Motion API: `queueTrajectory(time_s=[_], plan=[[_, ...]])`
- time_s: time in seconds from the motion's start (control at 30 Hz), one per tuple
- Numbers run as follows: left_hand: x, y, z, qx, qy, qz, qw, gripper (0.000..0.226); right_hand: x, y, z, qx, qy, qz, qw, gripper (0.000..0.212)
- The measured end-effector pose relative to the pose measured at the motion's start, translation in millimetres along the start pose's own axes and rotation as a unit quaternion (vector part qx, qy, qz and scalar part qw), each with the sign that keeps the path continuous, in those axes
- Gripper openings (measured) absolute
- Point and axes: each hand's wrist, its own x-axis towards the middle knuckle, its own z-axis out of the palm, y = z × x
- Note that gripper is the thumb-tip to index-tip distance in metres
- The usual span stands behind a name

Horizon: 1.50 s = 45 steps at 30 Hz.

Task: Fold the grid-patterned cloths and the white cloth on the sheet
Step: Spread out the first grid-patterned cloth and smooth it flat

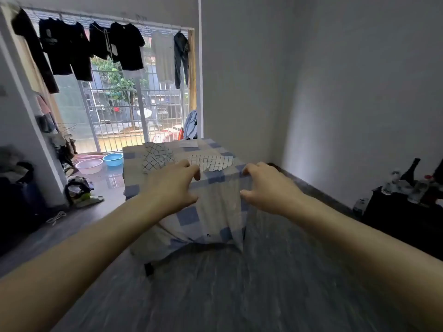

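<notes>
Fingers of the left hand [171, 185] curl loosely over the near edge of the blue-and-cream checked sheet [211, 212], spread fairly wide and closing on nothing that I can make out. The right hand [266, 185] hooks its fingers at the sheet's near right corner, thumb apart below; whether it pinches the fabric I cannot tell. Just beyond the left fingertips lies a crumpled white cloth with a dark grid pattern [157, 155], and between the two hands, slightly farther back, a flatter second grid-patterned cloth [211, 162]. A pale white cloth [189, 144] lies near the sheet's far edge. The sheet drapes down the near side toward the grey wood-look floor [215, 295], which stretches open below both forearms. To the left, past the sheet's edge, a pink plastic basin [89, 166] and a blue plastic basin [113, 159] sit on the floor.
</notes>
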Motion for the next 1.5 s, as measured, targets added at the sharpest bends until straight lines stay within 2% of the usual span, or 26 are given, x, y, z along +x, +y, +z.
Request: queueTrajectory(time_s=[0.33,0.5,0.77,1.13,1.5], plan=[[44,-66,30,0.017,-0.031,-0.041,0.999,0.035,78,-15,44,0.023,-0.024,-0.018,0.999,0.040],[85,-126,45,0.024,-0.046,-0.063,0.997,0.034,144,-20,66,0.008,-0.038,-0.014,0.999,0.045],[169,-199,75,0.022,-0.057,-0.072,0.996,0.033,254,-30,114,0.063,-0.033,-0.014,0.997,0.044],[273,-223,164,-0.004,-0.093,-0.040,0.995,0.024,339,38,161,0.060,-0.063,0.035,0.996,0.043],[414,-189,226,0.021,-0.142,-0.054,0.988,0.024,449,163,180,0.063,-0.105,0.004,0.992,0.043]])
